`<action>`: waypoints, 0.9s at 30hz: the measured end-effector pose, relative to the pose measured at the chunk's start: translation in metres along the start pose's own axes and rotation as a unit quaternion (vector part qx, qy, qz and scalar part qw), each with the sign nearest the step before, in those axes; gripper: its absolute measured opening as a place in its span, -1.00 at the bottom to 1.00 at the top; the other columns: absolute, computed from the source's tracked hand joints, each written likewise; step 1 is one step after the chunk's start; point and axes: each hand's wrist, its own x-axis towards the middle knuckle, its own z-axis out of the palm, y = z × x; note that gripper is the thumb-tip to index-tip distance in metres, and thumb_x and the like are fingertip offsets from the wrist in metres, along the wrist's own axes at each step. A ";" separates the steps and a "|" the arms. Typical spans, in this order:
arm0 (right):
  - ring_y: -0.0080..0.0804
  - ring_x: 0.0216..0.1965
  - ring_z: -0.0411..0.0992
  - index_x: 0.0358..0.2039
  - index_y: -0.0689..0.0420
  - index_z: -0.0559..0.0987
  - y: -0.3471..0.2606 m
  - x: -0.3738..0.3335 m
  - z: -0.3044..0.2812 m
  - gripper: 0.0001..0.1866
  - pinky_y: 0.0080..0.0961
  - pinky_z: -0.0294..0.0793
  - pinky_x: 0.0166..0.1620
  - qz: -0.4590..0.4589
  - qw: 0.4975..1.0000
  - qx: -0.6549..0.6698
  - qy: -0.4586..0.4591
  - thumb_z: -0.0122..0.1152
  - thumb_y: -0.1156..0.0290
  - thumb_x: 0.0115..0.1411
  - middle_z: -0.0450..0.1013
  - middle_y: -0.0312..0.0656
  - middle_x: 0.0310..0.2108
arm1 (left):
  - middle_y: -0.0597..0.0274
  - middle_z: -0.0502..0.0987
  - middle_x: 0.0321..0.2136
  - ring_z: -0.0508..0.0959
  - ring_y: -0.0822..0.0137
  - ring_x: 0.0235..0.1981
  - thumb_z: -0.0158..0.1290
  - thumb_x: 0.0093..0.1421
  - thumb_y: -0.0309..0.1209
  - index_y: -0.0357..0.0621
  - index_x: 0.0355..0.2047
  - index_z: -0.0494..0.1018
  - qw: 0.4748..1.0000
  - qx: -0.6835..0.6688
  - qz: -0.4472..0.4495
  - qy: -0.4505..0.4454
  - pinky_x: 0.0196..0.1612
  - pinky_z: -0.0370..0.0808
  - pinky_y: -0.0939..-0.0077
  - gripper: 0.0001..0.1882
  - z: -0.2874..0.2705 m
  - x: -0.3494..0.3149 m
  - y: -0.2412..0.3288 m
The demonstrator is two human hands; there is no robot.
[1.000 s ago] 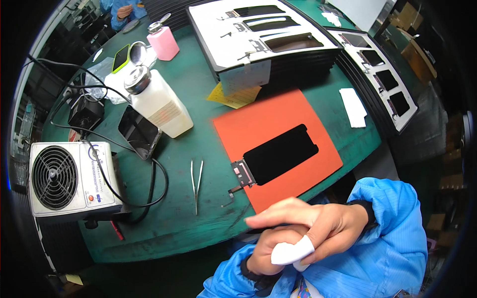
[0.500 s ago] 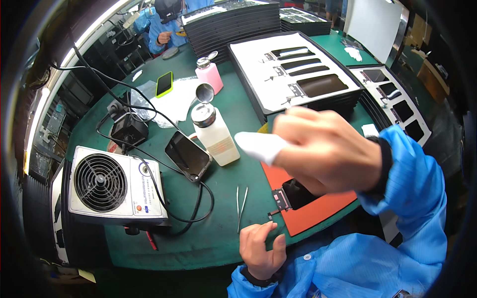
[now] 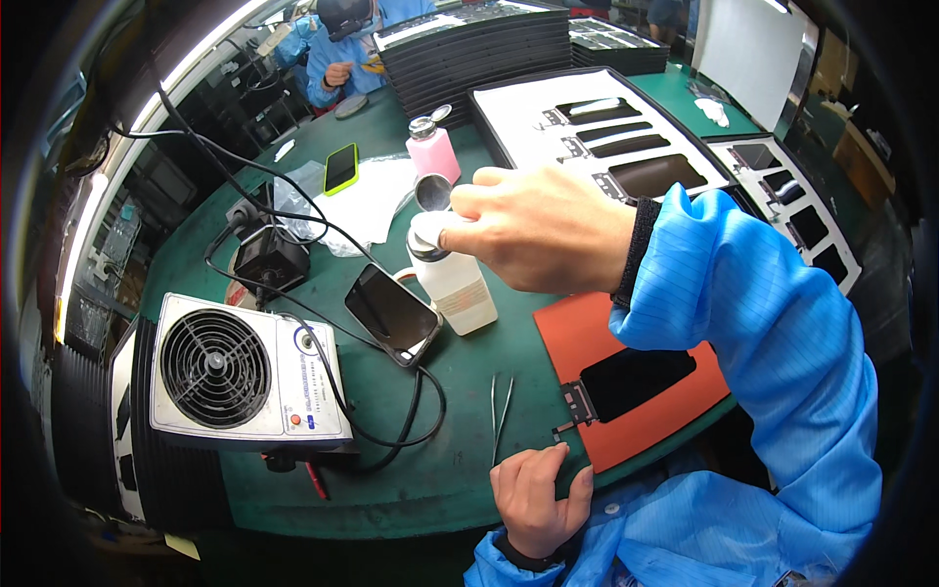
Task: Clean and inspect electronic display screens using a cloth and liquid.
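My right hand [image 3: 543, 230] is closed, with a white cloth [image 3: 427, 231] wrapped over one fingertip. That covered fingertip presses on the metal top of a whitish dispenser bottle [image 3: 462, 298], whose round lid [image 3: 433, 192] is flipped up. Below my right sleeve, a black phone screen [image 3: 641, 382] with a flex cable [image 3: 579, 403] lies on an orange-red mat [image 3: 636, 445]. My left hand [image 3: 538, 499] rests at the mat's near left corner, fingers loosely bent and thumb apart. Its fingertips are by the cable's end, and nothing shows in them. Tweezers [image 3: 500, 421] lie just beyond it.
Left are a fan unit [image 3: 323, 377], a dark phone [image 3: 393, 311] and black cables [image 3: 419, 401]. A pink bottle [image 3: 432, 155] and a green-edged phone [image 3: 341, 168] stand farther back. Trays of screens [image 3: 504, 108] are stacked behind my right hand. Across the table is another person [image 3: 333, 59].
My right hand has moved left and slightly up, bringing its cloth-covered fingertip onto the bottle's top. More of the screen on the mat shows. My left hand keeps its place by the mat.
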 end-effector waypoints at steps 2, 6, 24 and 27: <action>-0.15 -0.30 0.60 -0.29 0.11 0.65 0.001 -0.002 -0.005 -0.85 -0.23 0.62 -0.36 0.004 1.000 0.001 -0.003 0.19 0.44 0.11 0.55 -0.11 -0.37 | 0.15 0.64 -0.36 0.55 0.11 -0.32 0.27 0.17 -0.32 -0.27 -0.13 0.54 1.000 -0.008 0.002 -0.010 -0.17 0.42 0.26 -0.67 0.001 0.003 0.001; -0.19 -0.32 0.59 -0.34 0.08 0.62 -0.005 -0.018 -0.033 -0.88 -0.27 0.60 -0.42 0.018 0.997 -0.045 0.061 0.21 0.44 0.07 0.54 -0.17 -0.40 | 0.07 0.61 -0.34 0.55 0.04 -0.30 0.25 0.22 -0.27 -0.28 -0.18 0.55 1.000 -0.006 -0.006 -0.013 -0.16 0.45 0.20 -0.68 0.001 0.005 -0.003; -0.51 -0.46 0.35 -0.11 0.11 0.72 -0.099 -0.250 -0.089 -0.71 -0.57 0.26 -0.52 0.233 0.939 -0.073 -0.242 0.26 0.35 0.17 0.32 -0.36 -0.51 | -0.02 0.63 -0.24 0.58 0.06 -0.24 0.14 0.38 -0.20 -0.38 -0.11 0.59 0.996 0.082 -0.013 -0.021 -0.09 0.50 0.24 -0.61 0.013 0.008 0.010; -0.53 -0.46 0.34 -0.16 0.09 0.72 -0.090 -0.253 -0.089 -0.75 -0.57 0.23 -0.52 0.237 0.932 -0.116 -0.249 0.25 0.34 0.16 0.32 -0.37 -0.50 | -0.01 0.62 -0.25 0.58 0.06 -0.26 0.16 0.38 -0.19 -0.40 -0.10 0.59 0.996 0.086 -0.011 -0.004 -0.11 0.50 0.25 -0.59 0.021 0.005 0.009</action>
